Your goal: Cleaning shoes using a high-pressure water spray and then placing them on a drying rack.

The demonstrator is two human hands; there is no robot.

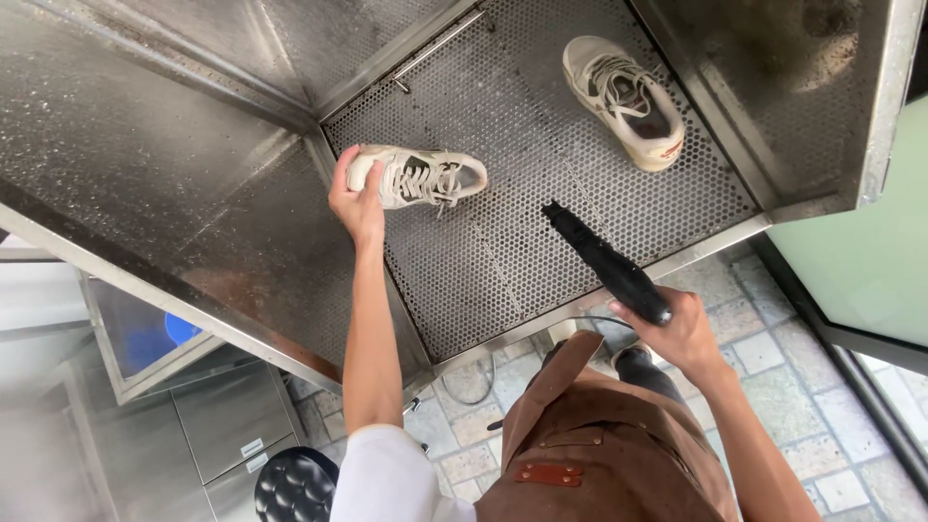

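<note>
On the perforated tray (503, 261), left hand (358, 201) fingers grip a shoe's (418, 177) heel. Right hand (681, 333) fingers wrap a black nozzle (604, 263) over the tray's front edge. Second shoe (626, 100) lies apart at the tray's back.

This looks like a shoe-cleaning workshop: a stainless steel wash booth (174, 164) with a perforated metal floor (522, 193), two white sneakers (418, 178) inside it, steel cabinets (227, 425) below, perhaps wet stone tiles (783, 377) beside it.
</note>
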